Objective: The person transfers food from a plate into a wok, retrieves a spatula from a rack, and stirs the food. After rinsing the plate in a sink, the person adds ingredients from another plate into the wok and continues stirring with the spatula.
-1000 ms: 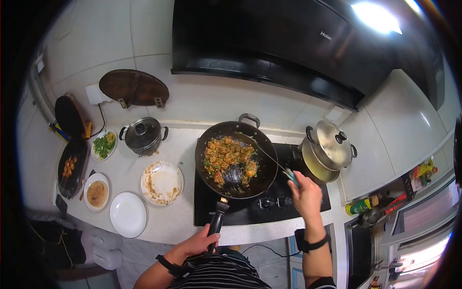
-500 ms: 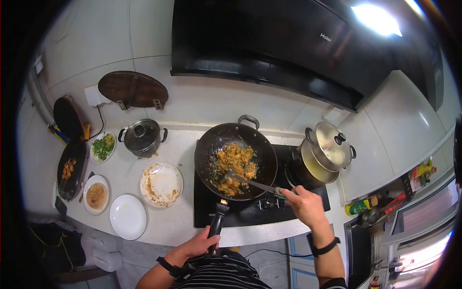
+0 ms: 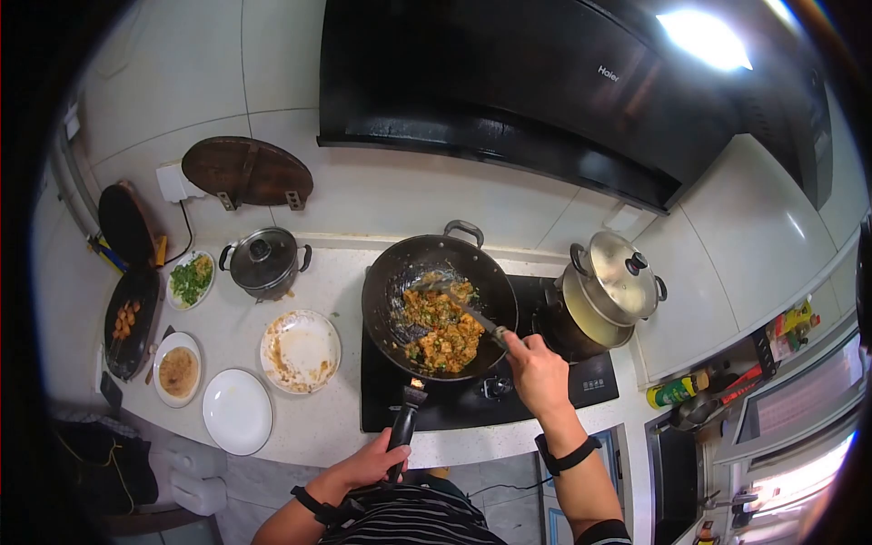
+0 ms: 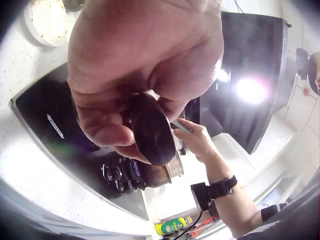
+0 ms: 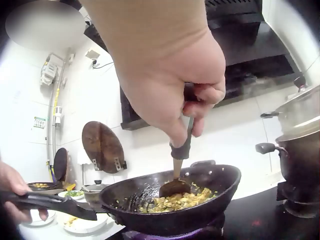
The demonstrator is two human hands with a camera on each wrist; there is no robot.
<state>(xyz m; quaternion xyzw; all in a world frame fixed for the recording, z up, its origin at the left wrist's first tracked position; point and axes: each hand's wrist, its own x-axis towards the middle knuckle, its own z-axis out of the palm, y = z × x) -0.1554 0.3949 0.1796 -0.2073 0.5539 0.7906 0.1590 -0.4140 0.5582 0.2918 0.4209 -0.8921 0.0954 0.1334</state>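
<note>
A dark wok [image 3: 381, 336] stands on the black hob, with chopped, reddish-brown food [image 3: 445, 338] inside. My left hand [image 3: 368, 461] grips the wok's black handle [image 3: 402, 427]; the left wrist view shows the fingers [image 4: 112, 135] curled round its end. With my right hand [image 3: 538, 374] I hold the spatula [image 3: 486, 325] by its handle, fingers wrapped round it. In the right wrist view the spatula's blade [image 5: 175, 187] rests in the food, its shaft nearly upright.
To the right stands a steel pot with a lid [image 3: 622, 272]. Left of the hob are a stained plate [image 3: 300, 350], a white plate [image 3: 238, 411], a small lidded pot [image 3: 262, 263], a plate of greens [image 3: 191, 280] and an open electric pan [image 3: 130, 318]. A range hood [image 3: 509, 91] hangs above.
The spatula's blade has moved up and away across the wok, and my right hand has shifted left. The food lies lower and closer to the wok's near side. My left hand keeps its grip.
</note>
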